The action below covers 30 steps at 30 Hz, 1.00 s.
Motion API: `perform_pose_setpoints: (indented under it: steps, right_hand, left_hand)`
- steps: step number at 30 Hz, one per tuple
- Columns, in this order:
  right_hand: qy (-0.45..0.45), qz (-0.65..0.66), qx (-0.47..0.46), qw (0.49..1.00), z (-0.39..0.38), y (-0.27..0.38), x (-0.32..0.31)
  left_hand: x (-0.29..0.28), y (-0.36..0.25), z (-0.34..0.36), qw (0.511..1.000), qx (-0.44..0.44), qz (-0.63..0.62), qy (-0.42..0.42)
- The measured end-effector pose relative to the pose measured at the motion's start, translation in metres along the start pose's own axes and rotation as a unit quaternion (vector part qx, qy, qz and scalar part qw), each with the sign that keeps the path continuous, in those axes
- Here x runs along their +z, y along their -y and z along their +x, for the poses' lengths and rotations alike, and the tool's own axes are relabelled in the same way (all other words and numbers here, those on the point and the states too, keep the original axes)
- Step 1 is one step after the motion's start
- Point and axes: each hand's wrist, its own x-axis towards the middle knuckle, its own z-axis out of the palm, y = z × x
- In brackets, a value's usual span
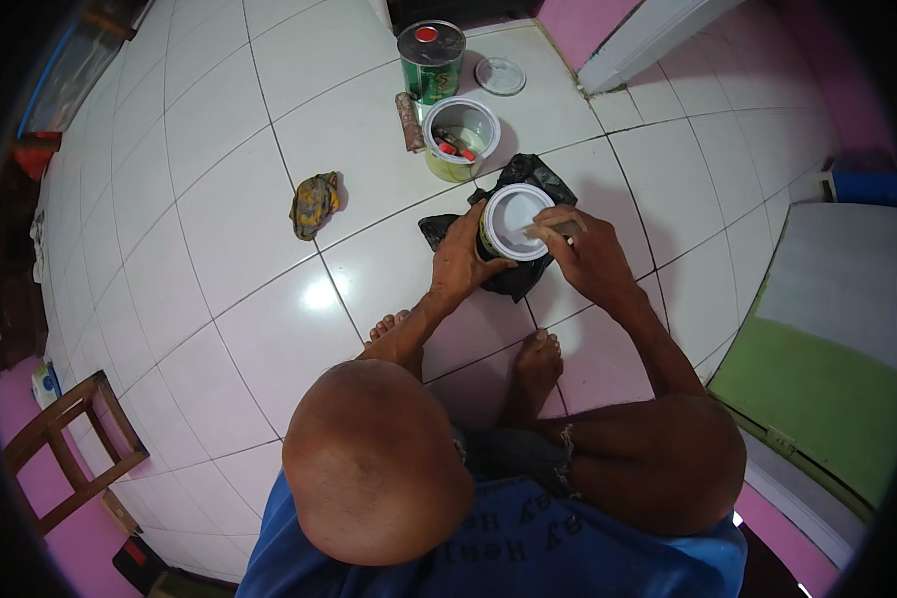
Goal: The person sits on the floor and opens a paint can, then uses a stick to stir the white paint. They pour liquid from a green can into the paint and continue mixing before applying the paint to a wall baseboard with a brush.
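A small white-rimmed paint tub [494, 243] stands on a crumpled black plastic bag [541, 177] on the tiled floor in front of my feet. White paint [520, 211] shows inside it. My left hand [461, 257] is wrapped round the tub's left side, with the thumb along its near side. Over the right rim, my right hand [590, 254] grips a flat wooden stick [566, 228], whose far end points down into the tub. Its tip is hard to make out against the white.
Beyond the tub stand a pail [461, 112] holding red-handled tools and a green can [432, 70]. A brown roller-like cylinder [409, 123] leans beside them; a round lid [500, 76] lies right. Left is a crumpled cloth [316, 206]. A green-and-white panel [817, 369] borders the right.
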Motion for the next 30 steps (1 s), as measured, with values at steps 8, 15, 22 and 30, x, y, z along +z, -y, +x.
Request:
perform_pose_setpoints:
  steps: [8,15,22,30]
  right_hand:
    - [-0.002,-0.095,0.020,0.995,0.007,-0.004,-0.013]
    - [-0.046,-0.072,-0.135,0.987,0.011,-0.010,0.005]
    - [-0.015,-0.038,0.095,0.995,0.005,0.004,-0.010]
    - [-0.059,-0.046,-0.084,0.994,0.021,-0.012,0.003]
  left_hand:
    - [-0.008,-0.010,0.003,0.998,-0.043,-0.014,0.032]
    - [-0.003,-0.001,0.003,0.999,-0.028,-0.028,0.023]
    - [-0.004,-0.005,0.001,1.000,-0.012,-0.004,0.010]
    - [-0.001,-0.003,0.001,1.000,-0.003,-0.002,0.005]
